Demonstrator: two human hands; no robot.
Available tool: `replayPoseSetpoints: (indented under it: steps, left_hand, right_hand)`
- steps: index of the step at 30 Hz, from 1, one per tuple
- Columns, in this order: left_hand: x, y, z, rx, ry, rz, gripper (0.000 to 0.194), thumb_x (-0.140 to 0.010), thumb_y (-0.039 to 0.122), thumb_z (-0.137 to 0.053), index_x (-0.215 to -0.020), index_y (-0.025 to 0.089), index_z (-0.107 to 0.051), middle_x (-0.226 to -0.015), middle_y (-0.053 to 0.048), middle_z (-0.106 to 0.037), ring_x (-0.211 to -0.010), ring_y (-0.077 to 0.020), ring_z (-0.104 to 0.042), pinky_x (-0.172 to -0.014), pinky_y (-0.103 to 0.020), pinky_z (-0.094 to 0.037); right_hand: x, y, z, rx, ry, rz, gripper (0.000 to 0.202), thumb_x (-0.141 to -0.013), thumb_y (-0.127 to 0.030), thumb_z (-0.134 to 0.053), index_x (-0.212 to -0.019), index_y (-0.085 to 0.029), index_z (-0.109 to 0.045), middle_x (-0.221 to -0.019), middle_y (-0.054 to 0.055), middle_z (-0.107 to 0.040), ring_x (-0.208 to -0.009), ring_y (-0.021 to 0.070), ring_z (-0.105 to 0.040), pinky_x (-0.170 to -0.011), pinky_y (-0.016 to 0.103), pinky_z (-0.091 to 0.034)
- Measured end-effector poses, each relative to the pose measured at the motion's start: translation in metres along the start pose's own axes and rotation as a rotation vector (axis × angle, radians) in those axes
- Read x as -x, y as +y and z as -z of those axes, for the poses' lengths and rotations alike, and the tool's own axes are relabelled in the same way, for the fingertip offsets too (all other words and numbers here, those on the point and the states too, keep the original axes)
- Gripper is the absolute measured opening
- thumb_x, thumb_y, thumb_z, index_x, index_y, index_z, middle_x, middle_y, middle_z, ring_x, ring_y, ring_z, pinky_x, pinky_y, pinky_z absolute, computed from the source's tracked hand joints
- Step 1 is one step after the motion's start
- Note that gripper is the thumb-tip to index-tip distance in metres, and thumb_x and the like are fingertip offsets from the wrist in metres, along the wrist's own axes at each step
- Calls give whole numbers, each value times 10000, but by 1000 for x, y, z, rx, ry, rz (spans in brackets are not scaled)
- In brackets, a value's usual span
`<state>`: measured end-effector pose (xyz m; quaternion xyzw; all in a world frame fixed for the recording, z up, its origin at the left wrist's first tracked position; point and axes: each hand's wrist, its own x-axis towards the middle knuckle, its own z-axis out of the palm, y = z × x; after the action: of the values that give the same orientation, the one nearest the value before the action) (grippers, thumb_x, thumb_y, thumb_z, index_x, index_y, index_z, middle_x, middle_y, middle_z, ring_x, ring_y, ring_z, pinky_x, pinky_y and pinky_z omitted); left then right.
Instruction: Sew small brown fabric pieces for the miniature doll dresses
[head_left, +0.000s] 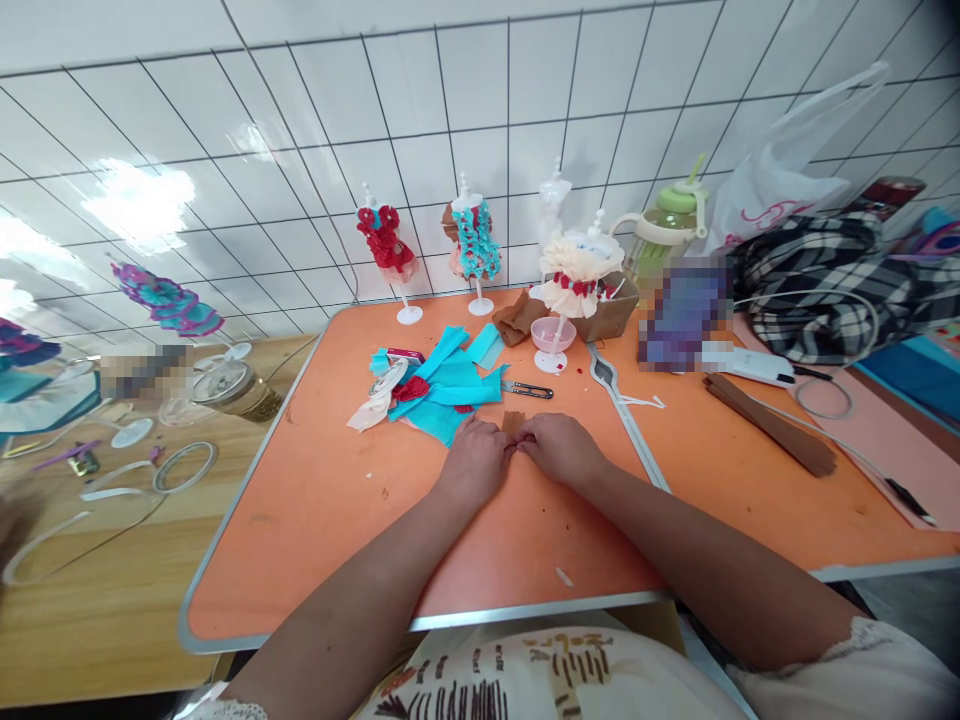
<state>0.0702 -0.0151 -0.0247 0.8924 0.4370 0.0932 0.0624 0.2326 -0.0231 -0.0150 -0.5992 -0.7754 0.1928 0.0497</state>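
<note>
Both hands meet over the orange table. A small piece of brown crepe paper is pinched between my left hand and my right hand, its upper part sticking up between them. The fingers of both hands are closed on it, fingertips nearly touching. Just beyond my left hand lies a pile of turquoise crepe paper with red scraps and a roll of white tape. Small black thread snips rest past my hands.
Small dress forms with red, turquoise and cream paper dresses stand by the tiled wall. A pink bowl, a green-lidded jug, brown paper strips and a zipper are rightward. A wooden table adjoins left.
</note>
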Motion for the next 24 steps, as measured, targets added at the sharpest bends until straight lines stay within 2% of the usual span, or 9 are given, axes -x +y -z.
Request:
replayPoseSetpoints:
  steps: [4, 8, 20, 24]
  left_hand:
    - [1, 0, 2, 1, 59, -51, 243, -885, 270, -479, -902, 223, -716, -798, -72, -616, -857, -197, -545, -793, -337, -407]
    - [1, 0, 2, -3, 33, -86, 251, -895, 251, -460, -882, 209, -707, -764, -65, -628, -834, -186, -547, -809, -336, -401]
    - [-1, -2, -3, -5, -20, -15, 254, -901, 276, -455, -898, 207, -699, -765, -62, -636, -824, -190, -560, -751, -314, -408]
    - [0, 1, 0, 14, 19, -13, 227, -883, 256, -475, -893, 202, -696, -787, -65, -622, -853, -194, -551, -780, -324, -420]
  right_hand:
    - [0, 0, -3, -25, 23, 16, 183, -847, -254, -480, -860, -220, -660, -862, 25, -643, -805, 156, -564, -636, 237, -316]
    - [-1, 3, -8, -89, 54, 54, 158, -826, -205, -491, -873, -218, -641, -880, 5, -646, -807, 138, -561, -659, 226, -326]
    - [-3, 5, -9, -75, 59, 55, 174, -842, -227, -490, -870, -222, -661, -872, 8, -657, -817, 146, -572, -668, 229, -340]
    - [-2, 5, -9, -83, 73, 45, 155, -833, -216, -502, -886, -220, -647, -901, -1, -659, -846, 139, -575, -698, 223, -353]
